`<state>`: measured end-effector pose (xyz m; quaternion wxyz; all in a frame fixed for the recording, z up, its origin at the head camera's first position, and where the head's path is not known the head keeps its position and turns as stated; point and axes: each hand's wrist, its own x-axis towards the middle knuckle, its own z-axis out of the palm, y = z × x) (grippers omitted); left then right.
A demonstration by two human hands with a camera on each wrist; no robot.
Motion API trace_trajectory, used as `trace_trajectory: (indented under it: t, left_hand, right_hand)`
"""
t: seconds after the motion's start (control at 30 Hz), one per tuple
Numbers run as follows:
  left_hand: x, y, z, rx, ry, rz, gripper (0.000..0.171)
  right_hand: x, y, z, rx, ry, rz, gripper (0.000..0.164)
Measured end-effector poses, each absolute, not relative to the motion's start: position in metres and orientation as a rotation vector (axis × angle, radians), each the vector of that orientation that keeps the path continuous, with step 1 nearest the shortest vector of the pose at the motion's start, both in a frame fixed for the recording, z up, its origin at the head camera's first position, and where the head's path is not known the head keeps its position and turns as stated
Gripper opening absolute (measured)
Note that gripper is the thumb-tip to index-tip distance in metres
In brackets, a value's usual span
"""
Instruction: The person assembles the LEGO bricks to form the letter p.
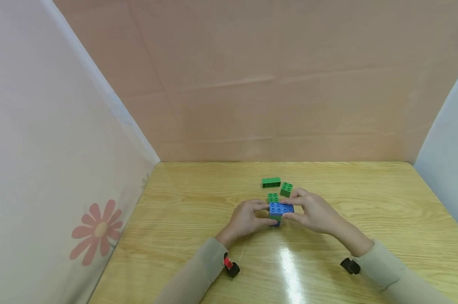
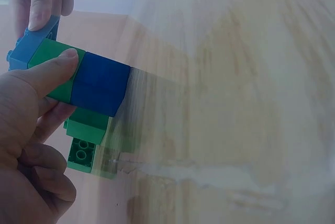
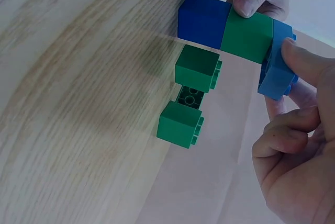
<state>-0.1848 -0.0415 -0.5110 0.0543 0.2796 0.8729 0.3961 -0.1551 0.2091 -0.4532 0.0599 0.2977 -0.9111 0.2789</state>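
Observation:
A small brick stack stands on the table: a dark blue brick (image 3: pixel 201 22) at the bottom, a green brick (image 3: pixel 248 33) in the middle and a longer blue brick (image 1: pixel 281 209) on top, its right end overhanging. My left hand (image 1: pixel 248 219) pinches the stack from the left, thumb on the green brick. From the right, my right hand (image 1: pixel 318 213) grips the overhanging end of the long blue brick between thumb and fingers. Whether that brick is fully seated cannot be told. Just behind the stack sits a loose square green brick (image 1: pixel 273 197), studs up.
Farther back on the wooden table (image 1: pixel 191 190) are another square green brick (image 1: pixel 286 189) and a long green brick (image 1: pixel 271 182) tipped on its side, hollow underside facing me. A pinkish cloth (image 1: pixel 252 105) hangs behind the table, with a pale cloth (image 1: pixel 61 139) at left.

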Motion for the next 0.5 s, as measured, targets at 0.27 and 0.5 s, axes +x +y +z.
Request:
trace_trajectory:
  t: [0.27, 0.5]
  left_hand:
    - [-0.1836, -0.0399, -0.5114, 0.849, 2.662, 1.18, 0.051]
    - [-0.185, -0.0405, -0.513, 0.843, 2.665, 1.172, 0.053]
  right_hand:
    - [-0.1538, 0.2156, -0.4586, 0.838, -2.769, 0.961, 0.044]
    - [-0.1556, 0.2166, -0.4593, 0.817, -2.786, 1.08, 0.043]
